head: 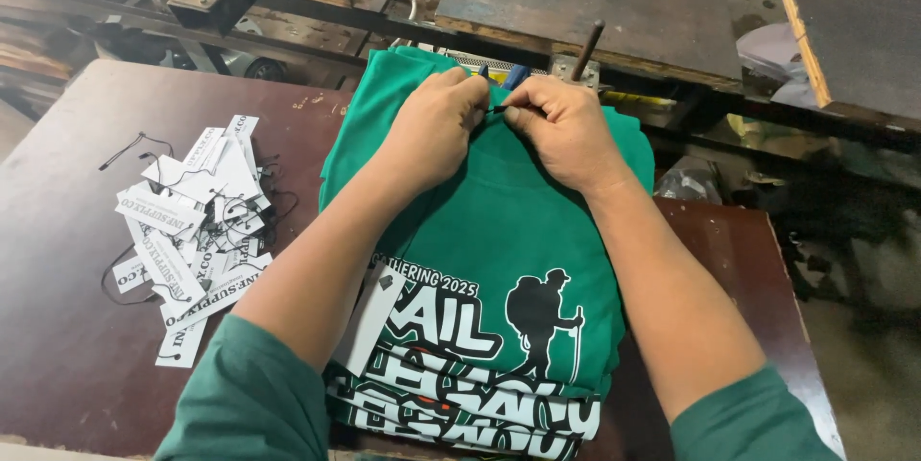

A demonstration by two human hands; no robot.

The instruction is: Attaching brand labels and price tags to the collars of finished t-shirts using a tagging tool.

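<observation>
Pinching with both hands at the collar of the top green T-shirt (499, 221), the person works on a thin black string (498, 108) that runs between the fingertips. The left hand (436, 125) has its thumb and forefinger closed tight on 1 end of this string, and the right hand (566, 130) does the same on the other end, just beside it; the 2 hands almost touch. The shirt lies on top of a stack of folded green T-shirts (470, 413), each with a white and black print of a hiker, in the middle of a dark brown table (58, 327). A white paper tag (374, 317) rests on the shirt near the left forearm. On the left of the stack, well apart, lies a loose pile of white paper tags with black strings (197, 221).
</observation>
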